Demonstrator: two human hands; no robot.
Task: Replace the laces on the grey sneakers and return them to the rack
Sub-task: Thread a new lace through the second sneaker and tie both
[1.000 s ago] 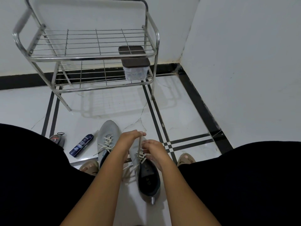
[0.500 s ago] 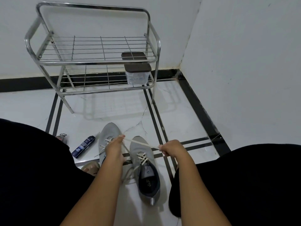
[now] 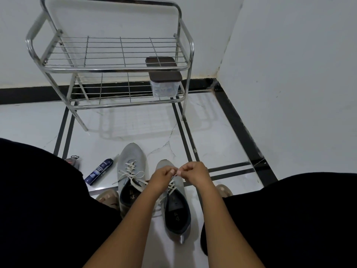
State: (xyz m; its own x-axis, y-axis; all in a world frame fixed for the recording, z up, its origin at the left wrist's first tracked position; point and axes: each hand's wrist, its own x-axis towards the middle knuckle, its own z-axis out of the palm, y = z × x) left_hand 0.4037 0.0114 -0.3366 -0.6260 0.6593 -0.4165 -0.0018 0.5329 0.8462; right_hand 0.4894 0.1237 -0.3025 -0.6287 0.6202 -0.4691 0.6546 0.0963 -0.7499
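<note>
step: tying right sneaker | left hand, right hand grips pinched on lace | keep both ends evenly taut (rack waits)

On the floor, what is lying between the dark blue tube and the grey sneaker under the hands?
In the head view, the other grey sneaker, with cream laces tied, lies between the dark blue tube and the grey sneaker under the hands.

floor: white tile, black stripes | on it: rack, two grey sneakers, blue can
</note>
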